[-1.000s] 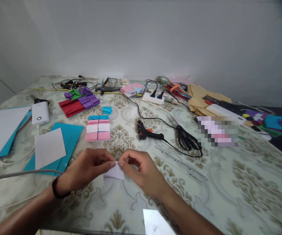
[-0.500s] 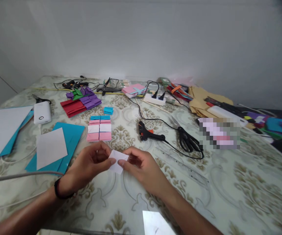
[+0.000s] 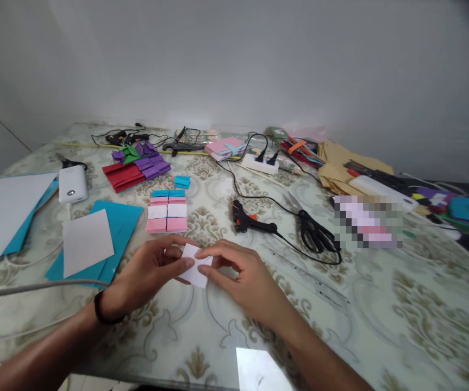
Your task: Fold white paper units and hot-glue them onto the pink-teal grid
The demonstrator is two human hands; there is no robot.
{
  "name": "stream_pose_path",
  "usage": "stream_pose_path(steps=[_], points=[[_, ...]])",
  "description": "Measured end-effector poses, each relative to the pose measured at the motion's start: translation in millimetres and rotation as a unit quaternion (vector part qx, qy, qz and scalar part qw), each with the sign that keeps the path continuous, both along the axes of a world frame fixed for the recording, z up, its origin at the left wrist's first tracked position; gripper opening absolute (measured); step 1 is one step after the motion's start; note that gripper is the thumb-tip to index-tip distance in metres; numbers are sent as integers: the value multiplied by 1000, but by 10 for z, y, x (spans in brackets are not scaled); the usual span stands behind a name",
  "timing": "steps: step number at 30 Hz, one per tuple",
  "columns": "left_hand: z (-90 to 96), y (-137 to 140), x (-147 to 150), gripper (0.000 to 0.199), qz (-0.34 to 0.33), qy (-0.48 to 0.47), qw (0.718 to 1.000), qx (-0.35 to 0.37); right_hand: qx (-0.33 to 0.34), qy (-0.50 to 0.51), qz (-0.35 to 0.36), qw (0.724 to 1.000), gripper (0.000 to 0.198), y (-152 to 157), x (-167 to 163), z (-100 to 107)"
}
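White paper (image 3: 197,277), brown-flowered tablecloth (image 3: 381,320)

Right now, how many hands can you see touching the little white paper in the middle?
2: the left hand at the left side of the little white paper, and the right hand at its right. No other hands show.

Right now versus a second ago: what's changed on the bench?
The white paper has gone up in the picture and been turned, its face showing more. The left hand still pinches it; the right hand stays on it, index finger shifted near its upper edge. No visible release. Unmoved: glue gun, scissors, pink-and-white paper stack.
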State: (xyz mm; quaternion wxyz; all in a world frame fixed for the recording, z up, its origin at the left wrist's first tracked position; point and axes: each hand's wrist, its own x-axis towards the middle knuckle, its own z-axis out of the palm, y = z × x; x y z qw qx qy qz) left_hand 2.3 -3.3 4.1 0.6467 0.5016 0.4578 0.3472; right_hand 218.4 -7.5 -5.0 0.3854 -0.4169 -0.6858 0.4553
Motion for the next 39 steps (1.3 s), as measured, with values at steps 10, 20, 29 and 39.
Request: stream_pose_path(steps=[10,20,29,39], points=[[-12,-17,11,36,-26,65,998,7,10,-43,79,996,16,40,38,26],[-84,-23,4,42,-50,68,996,18,18,-75,78,994,15,16,6,-10],[-92,-10,-17,40,-54,77,995,39,18,-70,71,995,15,5,2,7],[-15,-17,37,40,75,32,995,55,-210,71,69,973,42,7,-10,-9]])
